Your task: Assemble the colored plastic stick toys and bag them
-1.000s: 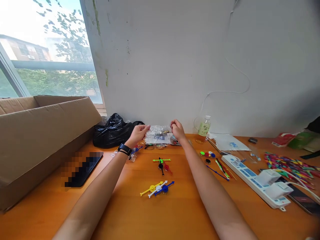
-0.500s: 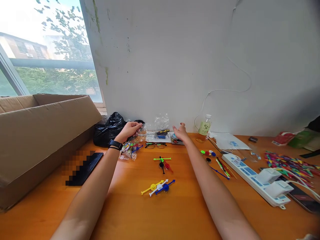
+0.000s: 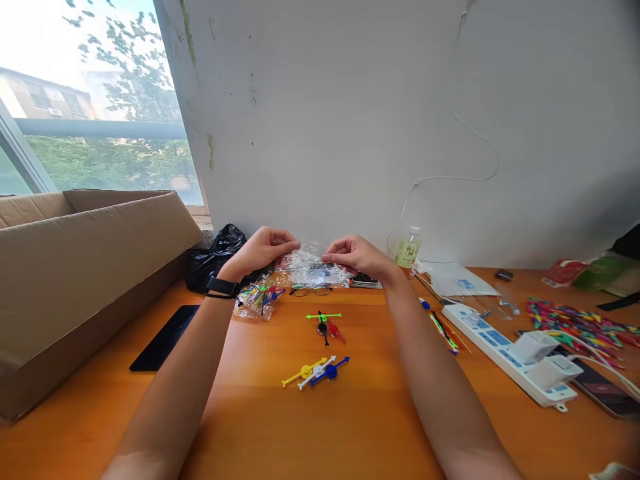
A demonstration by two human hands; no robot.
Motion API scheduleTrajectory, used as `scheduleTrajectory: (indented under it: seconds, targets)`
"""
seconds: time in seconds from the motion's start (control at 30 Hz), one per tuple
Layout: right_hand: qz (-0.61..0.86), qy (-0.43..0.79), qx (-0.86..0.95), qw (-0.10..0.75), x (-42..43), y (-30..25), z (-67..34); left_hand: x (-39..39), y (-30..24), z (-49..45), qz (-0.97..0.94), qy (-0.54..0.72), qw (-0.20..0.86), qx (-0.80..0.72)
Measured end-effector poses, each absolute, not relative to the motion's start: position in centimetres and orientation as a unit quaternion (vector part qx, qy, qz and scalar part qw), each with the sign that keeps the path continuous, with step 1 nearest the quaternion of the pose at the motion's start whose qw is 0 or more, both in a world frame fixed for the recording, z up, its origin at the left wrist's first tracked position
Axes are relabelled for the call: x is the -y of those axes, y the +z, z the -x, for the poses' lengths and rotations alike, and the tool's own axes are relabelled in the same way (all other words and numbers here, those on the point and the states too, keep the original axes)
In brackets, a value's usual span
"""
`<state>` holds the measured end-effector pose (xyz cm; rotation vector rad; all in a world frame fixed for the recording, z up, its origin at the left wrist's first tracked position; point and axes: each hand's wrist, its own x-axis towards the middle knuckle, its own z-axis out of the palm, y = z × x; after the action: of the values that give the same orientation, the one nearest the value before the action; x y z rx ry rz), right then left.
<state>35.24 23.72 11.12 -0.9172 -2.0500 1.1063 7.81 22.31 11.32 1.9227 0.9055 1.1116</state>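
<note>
Both forearms are bare, with no sleeves in view; the left hand [image 3: 257, 250] and right hand [image 3: 353, 255] wear no gloves. A black band with a dark rectangular face [image 3: 220, 286] circles the left wrist; no rings show.

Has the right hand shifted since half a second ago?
Yes. The right hand has swung left, away from the bottle, and now pinches the clear plastic bag that the left hand also holds.

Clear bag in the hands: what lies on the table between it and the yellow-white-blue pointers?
Head view: below the bag lie glasses, then green-black-red pointers.
</note>
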Motion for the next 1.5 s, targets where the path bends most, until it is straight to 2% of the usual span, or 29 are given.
scheduleTrajectory:
  seconds: [0.1,0.2,0.27,0.33,0.43,0.57,0.7,0.8,0.93,1.2,1.3,1.43,1.5]
  targets:
    - [0.335,0.401,0.748,0.41,-24.2,11.5,-35.9,-23.2,11.2,-7.9,-0.665,0.544,0.381,-0.341]
    - [0.298,0.353,0.641,0.612,-24.4,11.6,-34.5,-23.7,11.1,-9.4,-0.501,0.666,0.429,-0.35]
    - [0.272,0.31,0.568,0.712,-24.3,11.5,-32.8,-23.3,11.0,-11.0,-0.496,0.613,0.51,-0.343]
    - [0.258,0.275,0.552,0.744,-23.9,11.1,-31.0,-22.5,10.8,-12.7,-0.563,0.551,0.532,-0.31]
    - [0.283,0.231,0.599,0.713,-23.0,10.6,-29.4,-21.3,10.5,-14.4,-0.61,0.566,0.464,-0.304]
    - [0.367,0.196,0.622,0.663,-22.6,10.1,-29.3,-21.6,10.1,-14.4,-0.582,0.627,0.394,-0.336]
    - [0.385,0.293,0.637,0.601,-23.8,9.6,-30.1,-22.5,10.0,-13.2,-0.578,0.634,0.37,-0.356]
    - [0.381,0.363,0.622,0.58,-25.0,9.2,-30.9,-22.7,9.8,-12.2,-0.631,0.56,0.376,-0.384]
    - [0.384,0.39,0.61,0.574,-25.9,8.9,-31.9,-23.0,9.4,-11.2,-0.688,0.463,0.386,-0.404]
    - [0.383,0.439,0.68,0.444,-24.9,9.0,-32.0,-24.1,8.6,-11.5,-0.672,0.531,0.317,-0.408]
    - [0.379,0.435,0.681,0.451,-24.6,9.5,-32.2,-24.3,8.8,-11.3,-0.67,0.546,0.283,-0.415]
    - [0.351,0.424,0.652,0.521,-24.6,10.3,-32.8,-24.1,9.4,-10.8,-0.685,0.54,0.267,-0.409]
    - [0.351,0.388,0.655,0.546,-24.5,10.7,-33.1,-23.3,10.0,-10.7,-0.697,0.556,0.185,-0.414]
